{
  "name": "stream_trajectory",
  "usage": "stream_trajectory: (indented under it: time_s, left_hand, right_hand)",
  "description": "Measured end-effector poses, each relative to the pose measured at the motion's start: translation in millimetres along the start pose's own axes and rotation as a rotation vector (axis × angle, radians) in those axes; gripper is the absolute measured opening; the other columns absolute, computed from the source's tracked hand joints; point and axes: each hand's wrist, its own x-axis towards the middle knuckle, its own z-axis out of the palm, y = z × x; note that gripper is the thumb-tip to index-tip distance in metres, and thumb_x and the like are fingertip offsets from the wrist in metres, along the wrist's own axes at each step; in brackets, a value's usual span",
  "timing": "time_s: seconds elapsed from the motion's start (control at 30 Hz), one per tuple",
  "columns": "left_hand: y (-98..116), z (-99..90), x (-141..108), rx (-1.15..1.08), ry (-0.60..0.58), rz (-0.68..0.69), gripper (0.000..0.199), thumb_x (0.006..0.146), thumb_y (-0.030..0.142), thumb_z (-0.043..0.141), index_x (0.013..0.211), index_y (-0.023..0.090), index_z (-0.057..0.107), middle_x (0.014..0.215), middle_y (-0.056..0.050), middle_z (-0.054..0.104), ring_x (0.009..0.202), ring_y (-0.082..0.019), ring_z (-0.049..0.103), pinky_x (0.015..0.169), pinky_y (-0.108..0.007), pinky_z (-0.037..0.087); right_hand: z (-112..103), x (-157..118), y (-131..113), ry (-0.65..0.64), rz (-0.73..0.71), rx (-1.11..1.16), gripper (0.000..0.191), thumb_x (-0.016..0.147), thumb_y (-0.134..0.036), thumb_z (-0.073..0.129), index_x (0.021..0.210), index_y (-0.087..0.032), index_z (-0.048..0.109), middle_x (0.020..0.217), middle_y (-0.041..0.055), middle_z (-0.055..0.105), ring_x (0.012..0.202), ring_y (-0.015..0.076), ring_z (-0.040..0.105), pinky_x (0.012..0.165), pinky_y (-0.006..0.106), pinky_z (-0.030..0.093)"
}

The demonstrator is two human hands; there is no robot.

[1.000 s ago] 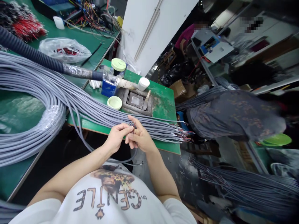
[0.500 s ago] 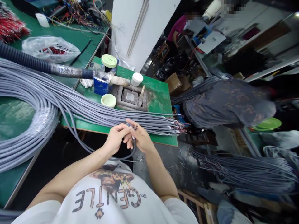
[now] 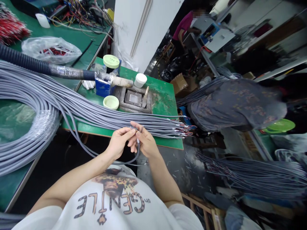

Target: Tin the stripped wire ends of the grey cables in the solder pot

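In front of my chest, both hands meet at the stripped end of a grey cable [image 3: 137, 152]. My left hand [image 3: 121, 140] pinches thin wires between thumb and forefinger. My right hand [image 3: 145, 142] is closed on the same cable end, with its white-wrapped part by the thumb and fine dark wire tips [image 3: 142, 128] sticking out above. The exact finger contact on the wires is too small to make out. Just beyond my hands lies a thick bundle of grey cables [image 3: 115, 116], its stripped ends [image 3: 185, 129] fanning out at the right.
A solder pot [image 3: 133, 98] with a brush [image 3: 145, 95] sits on the green bench [image 3: 165, 102]. Around it are a white jar [image 3: 140, 80], a pale green lid [image 3: 111, 102] and an extraction hose [image 3: 69, 72]. Another person [image 3: 235, 105] bends at the right; a further person [image 3: 183, 28] works behind.
My hands stay in nearly the same place, the fingers shifting slightly at the wires. The view moves a little, and the person at the back shows more fully.
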Motion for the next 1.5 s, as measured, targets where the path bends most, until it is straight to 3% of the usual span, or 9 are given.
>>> stream_trajectory:
  time_s: [1.1,1.3,1.5]
  left_hand:
    - [-3.6,-5.7,8.8,0.024,0.065,0.016,0.026,0.076,0.038,0.072,0.078,0.014,0.060,0.047,0.003,0.061,0.033,-0.016,0.057,0.037,-0.027,0.049]
    - [-8.0,-10.5,6.7,0.047,0.116,0.089,0.026,0.075,0.038,0.073,0.079,0.015,0.062,0.051,0.004,0.059,0.036,-0.013,0.057,0.039,-0.026,0.050]
    - [-12.1,-17.5,3.1,0.144,0.198,0.263,0.016,0.073,0.031,0.075,0.076,0.017,0.069,0.069,0.002,0.062,0.053,-0.009,0.059,0.054,-0.024,0.052]
  right_hand:
    - [0.7,5.1,-6.6,0.008,0.012,0.107,0.069,0.081,-0.045,0.061,0.136,-0.014,0.033,0.058,-0.0009,0.069,0.038,0.0126,0.058,0.032,0.016,0.036]
    - [1.6,7.5,-7.0,0.006,0.031,0.080,0.074,0.079,-0.049,0.062,0.138,-0.016,0.032,0.057,-0.0017,0.068,0.037,0.0120,0.057,0.032,0.016,0.036]
    - [1.6,8.6,-6.2,-0.015,0.033,0.067,0.073,0.080,-0.048,0.061,0.139,-0.016,0.032,0.058,-0.0018,0.068,0.038,0.0119,0.058,0.033,0.016,0.036]
